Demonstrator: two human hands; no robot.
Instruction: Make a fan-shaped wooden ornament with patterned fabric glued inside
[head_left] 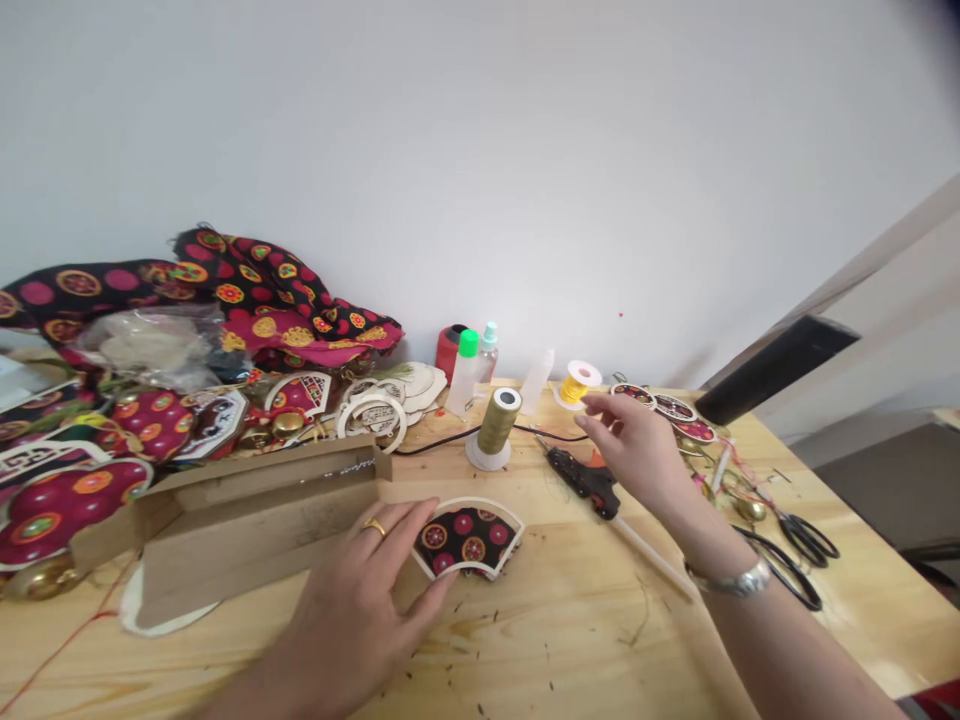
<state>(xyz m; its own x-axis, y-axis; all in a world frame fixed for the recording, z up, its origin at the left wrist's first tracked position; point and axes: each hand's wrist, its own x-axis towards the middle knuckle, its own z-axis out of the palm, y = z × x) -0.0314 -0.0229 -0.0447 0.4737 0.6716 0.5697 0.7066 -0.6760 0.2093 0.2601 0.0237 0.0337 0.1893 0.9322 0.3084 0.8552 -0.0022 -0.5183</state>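
Left hand (352, 610) flat, touching fan piece (469, 535) (edge)

From the middle of the pale wooden table (570, 640), a heap of black-and-red patterned cloth (262, 290) sits at ten o'clock. An open cardboard box (247, 520) lies at nine, with round red ornaments (67, 500) beyond it. An olive thread cone (498, 425) stands at twelve, a green-capped bottle (465, 375) just behind. Black scissors (806, 540) lie at three.
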